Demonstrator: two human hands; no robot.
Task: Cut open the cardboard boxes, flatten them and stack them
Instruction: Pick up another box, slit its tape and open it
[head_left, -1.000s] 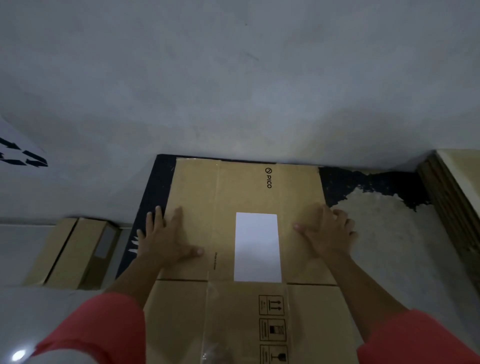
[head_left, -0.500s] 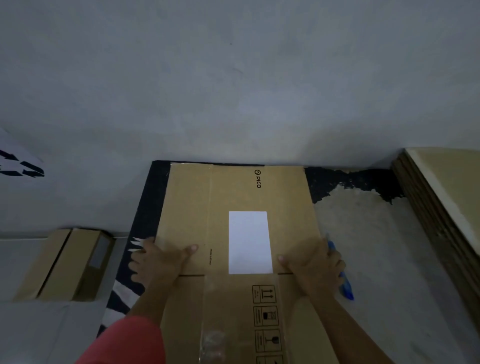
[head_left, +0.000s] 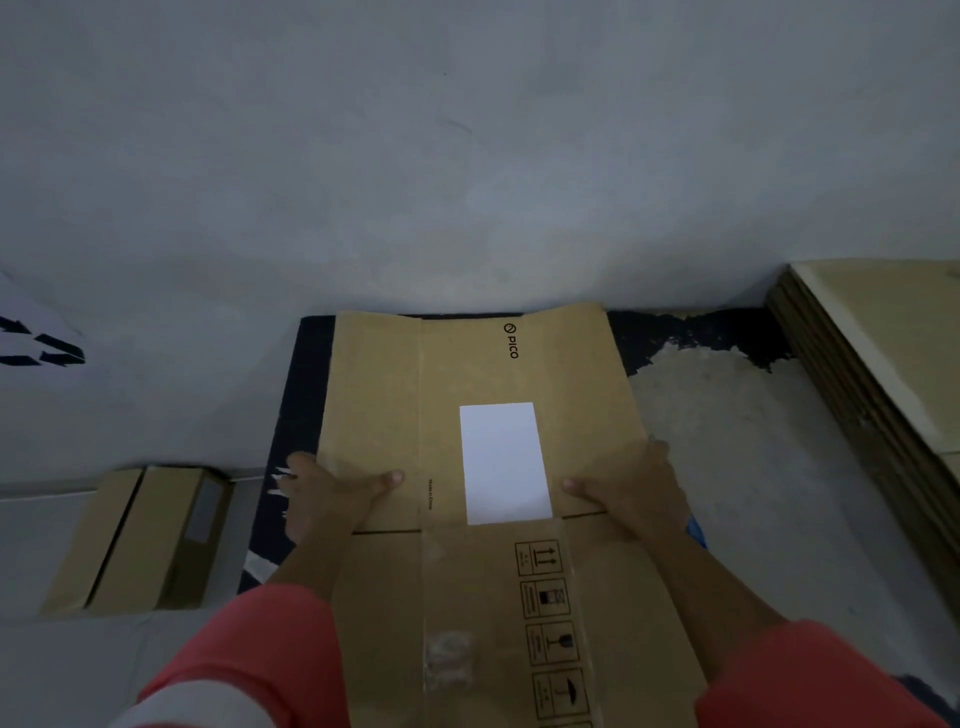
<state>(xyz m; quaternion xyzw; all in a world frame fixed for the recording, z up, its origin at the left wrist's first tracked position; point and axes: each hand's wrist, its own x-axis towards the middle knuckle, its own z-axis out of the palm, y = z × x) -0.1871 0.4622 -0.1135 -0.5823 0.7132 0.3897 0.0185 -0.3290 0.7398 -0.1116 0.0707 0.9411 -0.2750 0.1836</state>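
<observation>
1. The flattened cardboard box (head_left: 483, 374) is lying collapsed between the two hands with its printed face up, holding nothing inside. Its far end is reaching past the fingertips toward the wall.
2. The left hand (head_left: 327, 499) is pinching the box's left edge, with the thumb (head_left: 387, 478) pressing on top and the fingers wrapping underneath.
3. The right hand (head_left: 634, 493) is gripping the right edge the same way, with its thumb (head_left: 574, 486) lying flat on the card. Its other fingers are hiding under the edge.
4. A white label (head_left: 504, 462) is sitting between the two thumbs.
5. A blue object (head_left: 696, 532) is peeking out just beside the right wrist.
6. A dark mat (head_left: 311, 374) is lying beneath the left fingers.
7. A closed carton (head_left: 140, 540) is sitting well left of the left fingers; I cannot tell its contents.
8. A stack of flat cardboard (head_left: 852, 374) is resting well right of the right fingers.
</observation>
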